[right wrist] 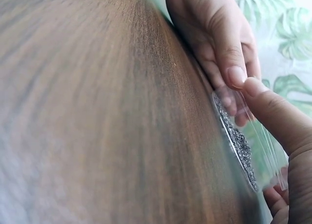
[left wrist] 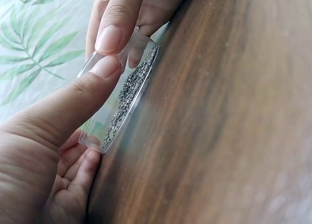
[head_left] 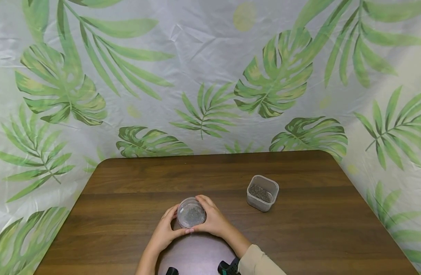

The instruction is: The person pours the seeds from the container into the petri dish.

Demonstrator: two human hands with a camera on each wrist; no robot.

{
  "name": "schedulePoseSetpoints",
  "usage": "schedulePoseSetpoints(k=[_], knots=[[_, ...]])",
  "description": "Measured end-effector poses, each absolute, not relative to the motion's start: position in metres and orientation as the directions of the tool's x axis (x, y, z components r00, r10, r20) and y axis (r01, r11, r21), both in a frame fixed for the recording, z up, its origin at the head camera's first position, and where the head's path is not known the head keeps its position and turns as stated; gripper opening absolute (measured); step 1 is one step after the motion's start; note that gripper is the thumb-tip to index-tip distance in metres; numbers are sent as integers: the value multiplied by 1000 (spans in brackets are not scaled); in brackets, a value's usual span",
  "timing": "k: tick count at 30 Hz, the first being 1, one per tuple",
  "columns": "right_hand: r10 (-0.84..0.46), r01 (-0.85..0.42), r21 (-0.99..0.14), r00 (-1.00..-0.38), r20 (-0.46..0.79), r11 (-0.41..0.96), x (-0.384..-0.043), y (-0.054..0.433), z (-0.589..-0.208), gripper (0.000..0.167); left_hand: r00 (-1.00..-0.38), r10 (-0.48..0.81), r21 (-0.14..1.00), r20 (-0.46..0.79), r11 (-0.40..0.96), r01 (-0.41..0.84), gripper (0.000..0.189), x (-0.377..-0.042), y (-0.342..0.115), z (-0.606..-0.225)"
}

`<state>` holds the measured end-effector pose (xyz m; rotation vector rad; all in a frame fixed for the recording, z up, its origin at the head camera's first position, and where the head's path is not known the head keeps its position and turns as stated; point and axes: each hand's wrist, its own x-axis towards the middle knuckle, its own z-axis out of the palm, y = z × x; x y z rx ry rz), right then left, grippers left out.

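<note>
A round clear plastic container (head_left: 191,213) with a layer of small dark grey granules (left wrist: 131,87) inside is held between both hands near the middle of the table. My left hand (head_left: 165,230) curls round its left side, and my right hand (head_left: 212,219) grips the right side. Both thumbs meet at the near rim, tip against tip, as the left wrist view shows. In the right wrist view the container's wall (right wrist: 265,141) is seen from the side, low at the tabletop; whether its base touches the wood is hard to tell.
A squarish translucent tub (head_left: 263,193) with similar dark granules stands behind and right of the hands on the brown wooden table (head_left: 128,191). Dark devices (head_left: 227,267) show at the bottom edge. A leaf-printed curtain (head_left: 210,76) hangs behind.
</note>
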<state>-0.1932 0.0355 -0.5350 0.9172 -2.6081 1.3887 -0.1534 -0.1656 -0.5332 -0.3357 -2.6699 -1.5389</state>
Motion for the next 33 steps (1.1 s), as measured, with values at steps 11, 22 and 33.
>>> schedulePoseSetpoints(k=[11,22,33], knots=[[-527,-533,-722,-805,272,441,-193,34,-534,101,-969,178,847,171,476,237,90,-155,-167,-534],[-553,-540,-693,-798,240,478,-193,33,-533,100,-966,203,828,157,507,241,95,-154,-167,-532],[-556,-534,-668,-804,211,518,-192,32,-533,99,-964,215,807,156,535,250,93,-155,-167,-535]])
